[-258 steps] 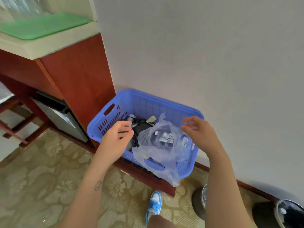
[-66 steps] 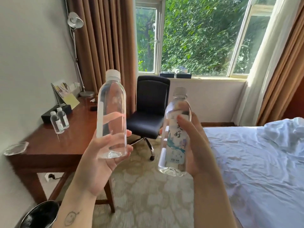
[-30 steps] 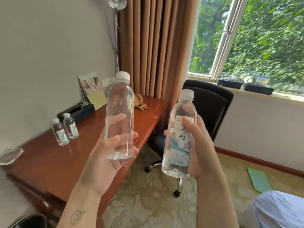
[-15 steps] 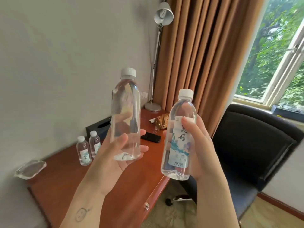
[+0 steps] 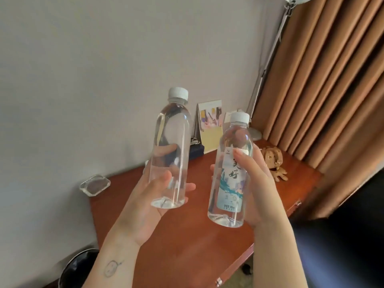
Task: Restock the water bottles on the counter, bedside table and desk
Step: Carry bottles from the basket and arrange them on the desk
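1. Left grip (image 5: 149,204) was curled round the lower body of the plain bottle (image 5: 172,142). Right grip (image 5: 259,183) was wrapped round the labelled bottle (image 5: 226,183) at mid-body. Neither was free.
2. Both bottles were held upright in the air, caps up, side by side and not touching.
3. The table (image 5: 187,246) lay below and ahead; the left grip was nearer the wall. Set-down probably needed a straight lowering.
4. Bottles were clear with white caps and seemed full; one carried a blue-green label.
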The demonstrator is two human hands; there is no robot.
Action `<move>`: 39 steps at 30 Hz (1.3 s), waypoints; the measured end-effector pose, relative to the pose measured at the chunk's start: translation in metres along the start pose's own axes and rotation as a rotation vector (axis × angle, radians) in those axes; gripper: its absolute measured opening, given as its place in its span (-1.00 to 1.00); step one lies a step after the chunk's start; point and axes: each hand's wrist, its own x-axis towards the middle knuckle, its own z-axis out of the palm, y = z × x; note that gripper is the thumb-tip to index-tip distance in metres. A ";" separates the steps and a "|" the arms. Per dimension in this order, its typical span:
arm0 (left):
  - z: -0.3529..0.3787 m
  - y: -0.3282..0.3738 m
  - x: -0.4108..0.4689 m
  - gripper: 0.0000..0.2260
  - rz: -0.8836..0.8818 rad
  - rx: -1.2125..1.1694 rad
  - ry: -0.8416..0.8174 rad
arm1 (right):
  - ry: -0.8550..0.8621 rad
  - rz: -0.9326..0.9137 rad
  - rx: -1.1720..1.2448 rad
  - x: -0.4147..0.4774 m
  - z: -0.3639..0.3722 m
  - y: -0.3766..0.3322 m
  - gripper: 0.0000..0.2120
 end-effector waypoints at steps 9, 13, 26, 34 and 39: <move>-0.021 -0.027 0.053 -0.27 0.085 0.130 0.180 | -0.158 0.085 -0.158 0.090 -0.013 0.026 -0.51; -0.032 -0.051 0.079 -0.41 0.064 0.125 0.313 | -0.202 0.106 -0.300 0.136 -0.029 0.046 -0.48; -0.078 -0.154 0.126 -0.42 -0.067 0.324 0.912 | -0.288 0.286 -0.718 0.222 -0.072 0.178 -0.45; -0.084 -0.200 0.134 -0.44 -0.184 0.472 0.992 | -0.481 0.289 -0.824 0.226 -0.070 0.229 -0.46; -0.091 -0.213 0.142 -0.44 -0.275 0.479 1.053 | -0.537 0.330 -0.861 0.235 -0.068 0.246 -0.57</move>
